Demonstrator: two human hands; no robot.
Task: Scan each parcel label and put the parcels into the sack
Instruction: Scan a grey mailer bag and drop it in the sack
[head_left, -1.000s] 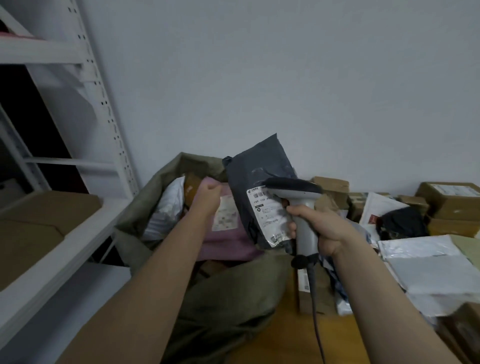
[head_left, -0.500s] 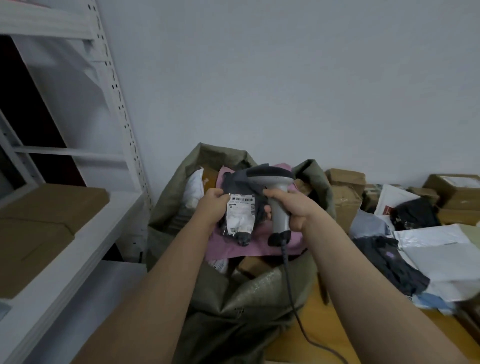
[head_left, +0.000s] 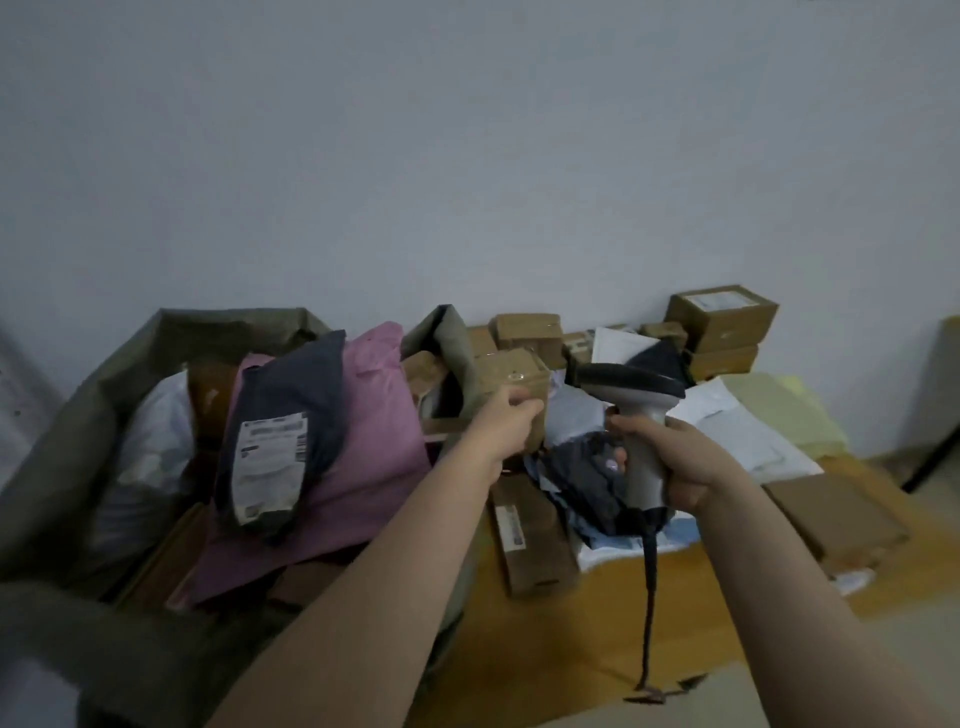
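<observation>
Fingers of your left hand (head_left: 506, 421) curl over the near top edge of a small brown box (head_left: 514, 371), gripping it where it stands upright just beside the right-hand rim of the olive sack (head_left: 67, 431). Your right hand (head_left: 680, 457) is wrapped round the pale handle of the scanner (head_left: 628, 384), just right of the box. The handle stands near upright and the dark head points left, at the box's upper corner. The scanner's cable (head_left: 649, 597) hangs straight down past the table (head_left: 545, 649) edge.

No writing shows on the gripped box. Inside the sack, a dark grey mailer (head_left: 296, 395) lies on a pink mailer (head_left: 379, 431), its long axis running from the far rim toward you. Its white label (head_left: 270, 467) faces up with barcode strips, the print too blurred to read.

On the wooden table a long brown box (head_left: 530, 545) lies under your left wrist, its side label unreadable. White mailers (head_left: 753, 431) spread to the right of the scanner, and stacked cartons (head_left: 722, 317) sit against the wall, the top one with a pale label.
</observation>
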